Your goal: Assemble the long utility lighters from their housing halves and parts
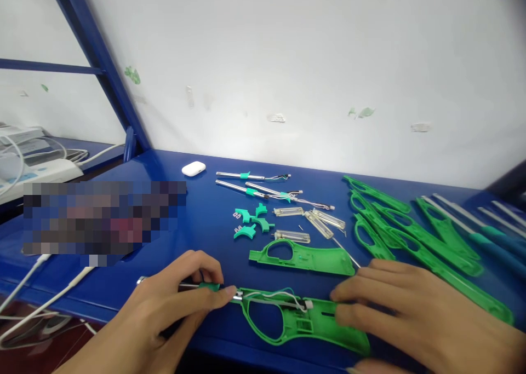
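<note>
In the head view, we bend our left hand (175, 303) over a slim metal tube (237, 295), thumb and fingers closed on it. Our right hand (405, 308) arches, fingers half curled, at the right end of a green shell half (337, 335); we cannot tell whether it grips. The shell lies inner side up near the table's front edge, wires (269, 294) and a white connector (308, 305) within its outline.

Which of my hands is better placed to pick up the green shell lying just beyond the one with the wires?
Probably your right hand: it's close to that shell's right end, while your left hand is holding the metal rod.
</note>
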`<state>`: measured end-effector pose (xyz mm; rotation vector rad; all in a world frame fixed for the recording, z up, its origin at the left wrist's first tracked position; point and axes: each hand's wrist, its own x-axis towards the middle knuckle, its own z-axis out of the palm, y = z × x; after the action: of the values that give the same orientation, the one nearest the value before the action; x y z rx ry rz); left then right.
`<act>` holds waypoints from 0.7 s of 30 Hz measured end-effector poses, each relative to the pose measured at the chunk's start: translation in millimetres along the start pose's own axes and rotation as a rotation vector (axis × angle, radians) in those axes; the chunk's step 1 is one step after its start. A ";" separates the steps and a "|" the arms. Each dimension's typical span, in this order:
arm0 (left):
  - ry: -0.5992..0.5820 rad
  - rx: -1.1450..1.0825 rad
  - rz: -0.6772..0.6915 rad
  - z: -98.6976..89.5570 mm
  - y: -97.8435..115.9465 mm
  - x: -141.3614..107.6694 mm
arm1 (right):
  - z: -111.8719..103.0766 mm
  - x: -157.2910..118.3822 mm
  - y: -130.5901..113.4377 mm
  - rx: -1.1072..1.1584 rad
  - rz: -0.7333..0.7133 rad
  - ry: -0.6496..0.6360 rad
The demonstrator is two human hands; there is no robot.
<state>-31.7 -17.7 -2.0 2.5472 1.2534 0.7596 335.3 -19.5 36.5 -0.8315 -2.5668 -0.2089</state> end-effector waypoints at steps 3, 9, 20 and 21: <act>0.041 0.040 0.028 4.7 -2.7 0.4 | 0.4 12.1 -8.3 0.011 0.056 0.034; 0.060 0.094 0.071 3.1 -4.8 3.2 | 10.8 32.9 -12.5 0.073 0.099 -0.089; 0.186 0.097 0.077 9.0 0.9 5.7 | 10.4 30.1 -6.6 0.130 -0.010 -0.092; 0.195 0.079 0.089 8.6 1.3 7.1 | 11.7 30.6 -5.7 0.091 -0.045 -0.058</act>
<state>-22.7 -12.6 -6.2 2.6614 1.2558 1.0185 305.6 -4.9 39.6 -0.7572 -2.6288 -0.0821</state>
